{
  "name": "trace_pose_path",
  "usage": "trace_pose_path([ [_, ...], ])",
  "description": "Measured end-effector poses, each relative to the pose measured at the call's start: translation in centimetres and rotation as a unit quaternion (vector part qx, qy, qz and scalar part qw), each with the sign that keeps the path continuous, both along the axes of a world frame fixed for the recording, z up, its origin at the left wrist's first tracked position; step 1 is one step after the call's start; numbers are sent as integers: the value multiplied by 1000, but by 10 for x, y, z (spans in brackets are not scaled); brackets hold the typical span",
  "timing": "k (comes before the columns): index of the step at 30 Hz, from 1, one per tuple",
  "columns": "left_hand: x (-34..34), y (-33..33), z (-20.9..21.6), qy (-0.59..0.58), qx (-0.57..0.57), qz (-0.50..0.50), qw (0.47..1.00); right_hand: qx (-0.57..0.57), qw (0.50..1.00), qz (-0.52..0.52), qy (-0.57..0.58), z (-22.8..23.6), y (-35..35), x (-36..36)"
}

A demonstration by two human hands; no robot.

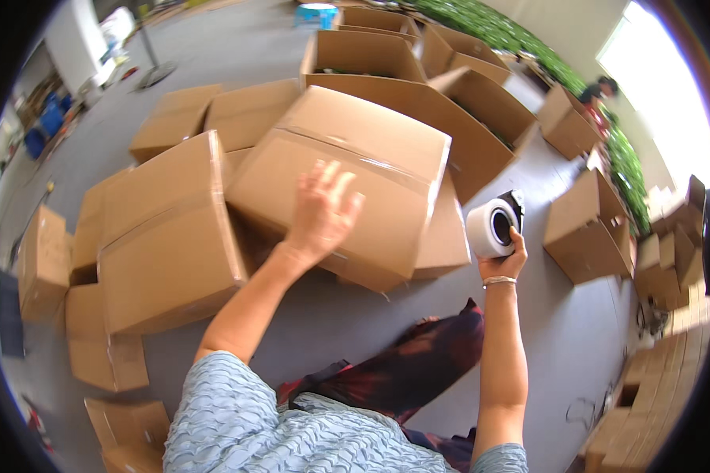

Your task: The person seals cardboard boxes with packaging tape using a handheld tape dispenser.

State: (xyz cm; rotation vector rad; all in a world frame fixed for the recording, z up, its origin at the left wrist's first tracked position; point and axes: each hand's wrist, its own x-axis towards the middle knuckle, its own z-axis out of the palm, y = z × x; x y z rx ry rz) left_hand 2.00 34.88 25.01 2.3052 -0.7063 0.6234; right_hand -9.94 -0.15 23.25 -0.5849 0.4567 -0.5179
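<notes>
A large closed cardboard box (371, 162) lies tilted in front of me, with a strip of tape along its top seam. Over its near side is my left hand (323, 209), fingers spread and slightly blurred, holding nothing; whether it touches the cardboard I cannot tell. To the right of the box, my right hand (513, 256) grips a tape dispenser (491, 229) with a wide white roll and a black end. Another carton (442, 236) shows partly from under the tilted box.
Closed cartons (170, 229) are stacked on the left. Open boxes (363, 55) stand beyond, and another open box (588, 225) is at the right. Green foliage (513, 35) runs along the far wall, where a person (598, 91) is. Flat cardboard (659, 386) lines the lower right.
</notes>
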Motion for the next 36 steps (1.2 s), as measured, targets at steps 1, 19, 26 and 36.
trace_pose_path([
  [1,-12,-31,-9,13,26,-27,999,2,1000,-26,13,6,-9,-17],
  [19,-38,50,-40,13,319,-290,902,-27,986,-125,107,-22,-74,-148],
  [26,-45,196,-58,-55,303,-89,947,22,998,3,56,-44,-23,-31],
  [36,-96,308,-101,-100,258,213,937,-84,986,101,103,-59,37,113],
])
